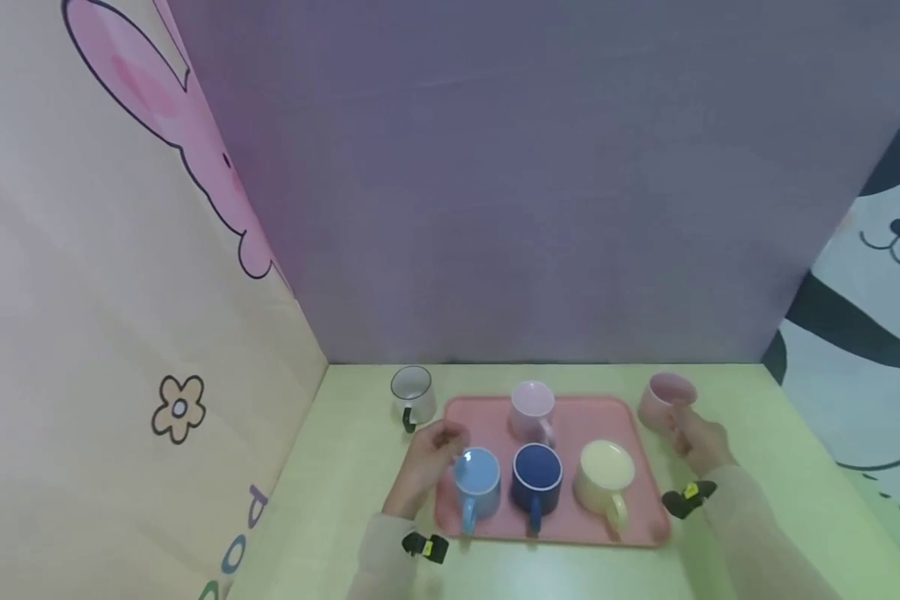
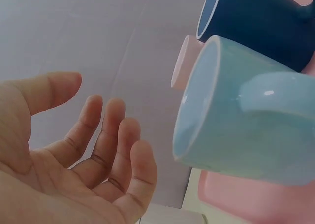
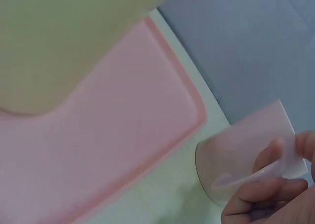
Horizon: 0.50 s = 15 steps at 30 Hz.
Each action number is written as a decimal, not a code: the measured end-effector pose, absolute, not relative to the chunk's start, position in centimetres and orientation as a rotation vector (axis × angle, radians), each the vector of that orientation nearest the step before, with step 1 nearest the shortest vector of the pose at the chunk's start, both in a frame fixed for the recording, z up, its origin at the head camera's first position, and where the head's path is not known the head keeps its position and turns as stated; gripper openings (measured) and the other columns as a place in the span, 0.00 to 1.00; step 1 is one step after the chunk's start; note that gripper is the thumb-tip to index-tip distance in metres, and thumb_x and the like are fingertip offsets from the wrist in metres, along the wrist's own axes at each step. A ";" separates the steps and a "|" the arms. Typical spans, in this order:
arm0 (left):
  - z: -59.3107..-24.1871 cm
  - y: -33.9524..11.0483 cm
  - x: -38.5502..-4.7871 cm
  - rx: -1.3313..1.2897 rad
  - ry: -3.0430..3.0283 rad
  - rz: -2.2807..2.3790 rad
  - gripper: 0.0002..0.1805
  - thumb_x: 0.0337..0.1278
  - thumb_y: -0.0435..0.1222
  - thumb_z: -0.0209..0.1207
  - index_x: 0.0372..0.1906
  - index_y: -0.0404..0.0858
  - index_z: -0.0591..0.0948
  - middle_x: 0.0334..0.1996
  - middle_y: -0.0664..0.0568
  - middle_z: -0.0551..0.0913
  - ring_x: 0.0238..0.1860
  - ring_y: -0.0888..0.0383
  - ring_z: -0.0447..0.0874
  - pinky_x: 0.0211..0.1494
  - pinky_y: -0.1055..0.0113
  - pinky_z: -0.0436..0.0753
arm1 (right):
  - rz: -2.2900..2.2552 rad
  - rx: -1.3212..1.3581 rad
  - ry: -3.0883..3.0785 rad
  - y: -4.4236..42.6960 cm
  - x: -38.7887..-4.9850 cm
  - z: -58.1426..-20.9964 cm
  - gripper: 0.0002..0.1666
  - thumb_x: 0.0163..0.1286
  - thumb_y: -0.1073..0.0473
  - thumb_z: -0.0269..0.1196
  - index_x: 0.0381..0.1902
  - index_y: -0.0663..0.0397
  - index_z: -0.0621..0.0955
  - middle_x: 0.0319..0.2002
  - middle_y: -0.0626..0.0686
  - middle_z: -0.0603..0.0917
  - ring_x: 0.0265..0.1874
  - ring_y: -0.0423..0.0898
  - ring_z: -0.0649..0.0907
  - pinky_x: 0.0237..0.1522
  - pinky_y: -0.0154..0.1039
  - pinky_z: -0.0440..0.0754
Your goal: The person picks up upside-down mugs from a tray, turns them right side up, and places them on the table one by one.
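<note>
To the right of the pink tray (image 1: 562, 533), my right hand (image 1: 699, 440) grips a pink mug (image 1: 656, 404) by its handle. In the right wrist view, fingers curl round the handle of that pink mug (image 3: 241, 145), whose base is at or near the table. My left hand (image 1: 429, 460) is over the tray's left side, beside a light blue mug (image 1: 477, 475). Seen from the left wrist, the left hand (image 2: 93, 160) holds nothing, its fingers loosely bent and apart from the light blue mug (image 2: 251, 130).
Also on the tray are a dark blue mug (image 1: 536, 479), a pale yellow mug (image 1: 603, 479) and a pale pink mug (image 1: 531, 412). A white mug with a black handle (image 1: 412, 396) stands left of the tray. A grey wall (image 1: 532, 208) rises behind the table.
</note>
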<state>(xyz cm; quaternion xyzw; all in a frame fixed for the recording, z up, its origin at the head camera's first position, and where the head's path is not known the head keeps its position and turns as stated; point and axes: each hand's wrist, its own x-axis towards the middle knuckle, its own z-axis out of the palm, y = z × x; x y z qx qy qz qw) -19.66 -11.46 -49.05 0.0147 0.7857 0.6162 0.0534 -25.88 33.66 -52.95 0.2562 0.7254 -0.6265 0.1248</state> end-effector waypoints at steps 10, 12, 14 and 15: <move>-49.2 -11.1 -19.0 0.066 2.437 1.801 0.16 0.68 0.39 0.63 0.53 0.33 0.82 0.45 0.45 0.86 0.45 0.57 0.82 0.52 0.63 0.82 | -1.926 0.729 2.132 33.5 -25.5 -53.3 0.28 0.76 0.36 0.55 0.20 0.42 0.80 0.12 0.40 0.71 0.16 0.38 0.69 0.23 0.34 0.70; -49.2 -11.1 -18.9 0.059 2.461 1.783 0.15 0.67 0.39 0.63 0.52 0.34 0.83 0.45 0.46 0.86 0.45 0.57 0.82 0.51 0.63 0.81 | -1.894 0.758 2.150 33.5 -25.7 -53.3 0.29 0.76 0.35 0.54 0.20 0.43 0.78 0.13 0.40 0.72 0.16 0.37 0.69 0.23 0.34 0.71; -49.1 -11.0 -18.8 0.063 2.481 1.773 0.14 0.67 0.39 0.63 0.51 0.35 0.83 0.44 0.47 0.86 0.45 0.57 0.82 0.51 0.63 0.81 | -1.869 0.777 2.160 33.4 -25.8 -53.4 0.29 0.76 0.34 0.53 0.22 0.44 0.77 0.15 0.40 0.73 0.17 0.37 0.70 0.23 0.34 0.71; -49.1 -11.1 -18.7 0.065 2.491 1.770 0.13 0.67 0.39 0.63 0.51 0.35 0.83 0.44 0.47 0.86 0.44 0.57 0.81 0.51 0.63 0.81 | -1.860 0.785 2.159 33.5 -25.9 -53.3 0.29 0.76 0.33 0.52 0.23 0.44 0.77 0.16 0.39 0.73 0.18 0.37 0.70 0.24 0.34 0.72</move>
